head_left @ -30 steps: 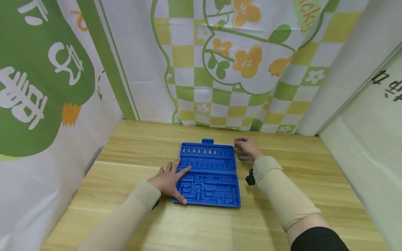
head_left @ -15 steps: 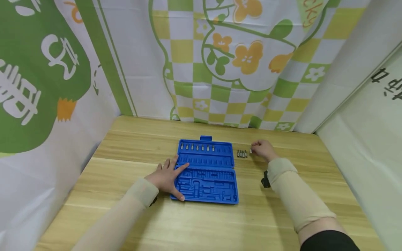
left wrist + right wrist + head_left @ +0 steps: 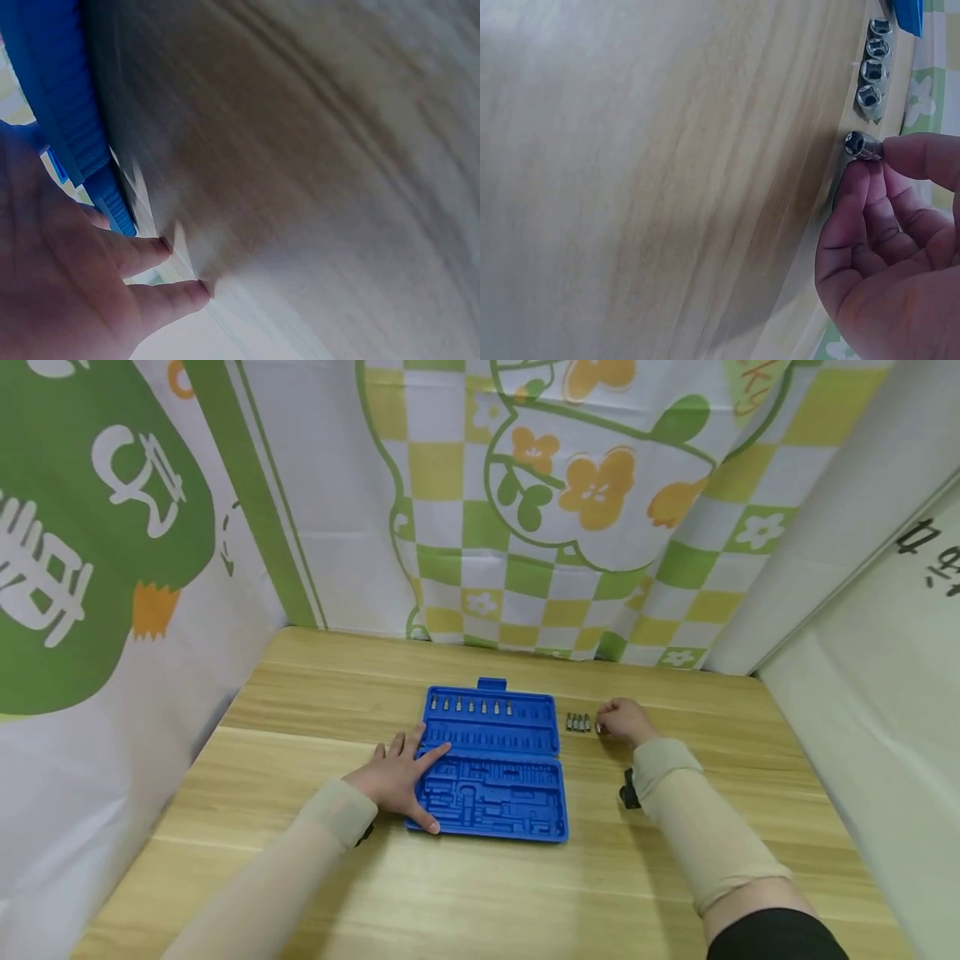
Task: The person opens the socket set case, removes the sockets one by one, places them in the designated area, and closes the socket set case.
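A blue plastic tool case lies opened flat on the wooden table, its moulded slots facing up. My left hand is spread over the case's left edge, thumb and index finger on its rim; in the left wrist view two fingertips touch the tabletop beside it. Between thumb and fingers, my right hand pinches a small metal bit socket, its hollow end showing. Right beside it, several similar bit sockets lie in a row on the table, to the right of the case.
Several bit sockets stand in a line along the case's upper row of slots. A latch tab sticks out at the case's far edge. Behind the wooden table hangs a patterned curtain, and white sheets close in both sides.
My right hand has moved from the case's far right corner to the right end of the loose row, carrying the bit socket, and lowered slightly. The left hand stays on the case.
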A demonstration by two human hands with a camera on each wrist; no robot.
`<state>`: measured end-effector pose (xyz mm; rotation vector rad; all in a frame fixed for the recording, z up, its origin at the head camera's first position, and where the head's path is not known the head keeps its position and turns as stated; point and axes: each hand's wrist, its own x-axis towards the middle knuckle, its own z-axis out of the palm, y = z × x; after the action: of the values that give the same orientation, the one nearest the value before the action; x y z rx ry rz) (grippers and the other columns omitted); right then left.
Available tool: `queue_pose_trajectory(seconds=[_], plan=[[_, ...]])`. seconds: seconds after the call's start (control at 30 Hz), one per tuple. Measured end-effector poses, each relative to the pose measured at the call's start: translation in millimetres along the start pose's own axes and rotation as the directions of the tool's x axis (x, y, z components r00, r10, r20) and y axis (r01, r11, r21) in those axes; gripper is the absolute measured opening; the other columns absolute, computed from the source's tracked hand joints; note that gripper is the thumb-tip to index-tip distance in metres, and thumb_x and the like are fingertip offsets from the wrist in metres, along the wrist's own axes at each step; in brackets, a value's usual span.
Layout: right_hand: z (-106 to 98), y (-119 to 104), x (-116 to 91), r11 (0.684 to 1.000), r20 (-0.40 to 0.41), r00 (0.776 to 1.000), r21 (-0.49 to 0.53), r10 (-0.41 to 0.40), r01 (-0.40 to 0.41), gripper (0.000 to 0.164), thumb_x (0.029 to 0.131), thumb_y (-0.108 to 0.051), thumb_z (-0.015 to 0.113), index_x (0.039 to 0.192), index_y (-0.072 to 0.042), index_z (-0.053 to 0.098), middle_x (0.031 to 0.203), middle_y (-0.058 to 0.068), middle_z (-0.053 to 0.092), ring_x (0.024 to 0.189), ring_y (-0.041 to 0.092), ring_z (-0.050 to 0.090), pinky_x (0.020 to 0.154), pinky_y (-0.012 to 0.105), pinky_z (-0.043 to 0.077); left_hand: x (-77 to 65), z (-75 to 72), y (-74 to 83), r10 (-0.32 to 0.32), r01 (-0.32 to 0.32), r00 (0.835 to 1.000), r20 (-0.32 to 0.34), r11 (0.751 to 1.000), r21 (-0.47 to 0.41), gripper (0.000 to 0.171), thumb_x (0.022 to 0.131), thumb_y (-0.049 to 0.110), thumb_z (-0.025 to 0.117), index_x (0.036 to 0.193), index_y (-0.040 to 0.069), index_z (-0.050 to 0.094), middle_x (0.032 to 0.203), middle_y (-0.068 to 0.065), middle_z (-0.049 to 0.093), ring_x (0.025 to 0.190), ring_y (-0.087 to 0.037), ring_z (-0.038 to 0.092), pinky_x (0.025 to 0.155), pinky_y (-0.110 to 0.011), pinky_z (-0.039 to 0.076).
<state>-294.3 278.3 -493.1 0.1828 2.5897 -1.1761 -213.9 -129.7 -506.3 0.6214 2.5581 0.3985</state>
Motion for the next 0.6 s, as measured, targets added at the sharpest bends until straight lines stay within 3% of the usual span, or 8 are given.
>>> queue_pose_trajectory(seconds=[0.37,0.6], plan=[[2.7,-3.3,1.4,0.994,-0.014,1.000,-0.106,0.003,-0.005,0.021,0.101,-0.008,0.053,0.109,0.008,0.064,0.102,0.020,0.066,0.087,0.027,0.058,0.076,0.038,0.048,-2.0,-2.7,2.6,-0.002,0.002,1.000,0.005,1.000,-0.005,0.131,0.066,0.066,0.089,0.168,0.026,0.017,0.170,-0.022,-0.012,0.152,-0.054,-0.003,0.117,-0.072,0.006],[3.8,-4.8,0.9,0.993,-0.014,1.000,-0.120,0.011,-0.013,0.020,0.101,-0.008,0.053,0.107,0.007,0.064,0.103,0.020,0.065,0.086,0.026,0.056,0.076,0.038,0.047,-2.8,-3.3,3.1,-0.009,0.009,1.000,0.003,1.000,-0.008,0.131,0.066,0.066,0.090,0.168,0.026,0.018,0.170,-0.022,-0.012,0.152,-0.053,-0.002,0.117,-0.071,0.006]])
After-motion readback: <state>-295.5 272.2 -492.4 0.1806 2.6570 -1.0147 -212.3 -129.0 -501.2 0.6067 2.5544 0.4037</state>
